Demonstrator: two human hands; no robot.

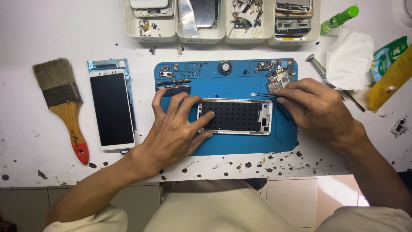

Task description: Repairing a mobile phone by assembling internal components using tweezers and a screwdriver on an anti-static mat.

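White table (pixel 34 34) carrying blue mat (pixel 240 146). Phone frame (pixel 235 116) lying at mat centre. Left hand (pixel 174 129) pressing frame flat, fingers spread; right hand (pixel 315 107) pinching tweezers (pixel 264 95) above frame's upper edge. Risk: tweezers slipping, flicking tiny part among loose parts on mat; frame sliding if pressure easing.

A phone frame (pixel 235 117) lies on a mat (pixel 240 144), with a phone (pixel 111 109) and brush (pixel 63 105) to its left.

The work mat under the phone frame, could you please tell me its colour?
Blue; the work mat shows best in the head view.
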